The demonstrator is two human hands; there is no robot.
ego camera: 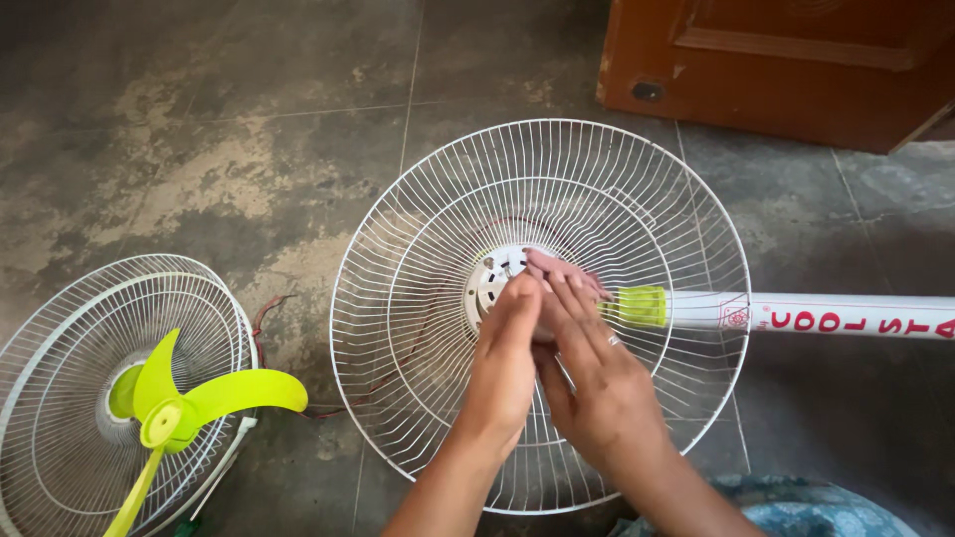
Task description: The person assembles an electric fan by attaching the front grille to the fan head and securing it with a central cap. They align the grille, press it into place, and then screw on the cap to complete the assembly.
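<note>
White wire is forming the domed fan guard (542, 308) that is lying on the grey stone floor (199, 129) in the head view, its thin ribs radiating from a round white hub plate (494, 280) with small holes at the centre. Both hands are meeting over that hub: the left hand (504, 358) is pressing its fingers down against the plate, and the right hand (595, 373) is curling beside it, touching it, with fingertips (567, 270) reaching over the hub. Whether either hand is gripping a small part there is hidden by the fingers, so I cannot tell. A white pole (846, 313) with red lettering is lying across the guard's right side, ending in a lime-green collar (640, 305) just beside the right hand.

Counting: two wire guards are showing, one pole, one green collar, one blade. The second guard (70, 398) is lying well apart at the lower left, and it is cradling the lime-green three-bladed propeller (174, 403), which is resting inside its bowl. A thin reddish wire (269, 313) is running over the floor between the two guards. A brown wooden door (786, 60) is standing at the upper right, and a bluish patterned cloth (806, 507) is showing at the bottom edge.
</note>
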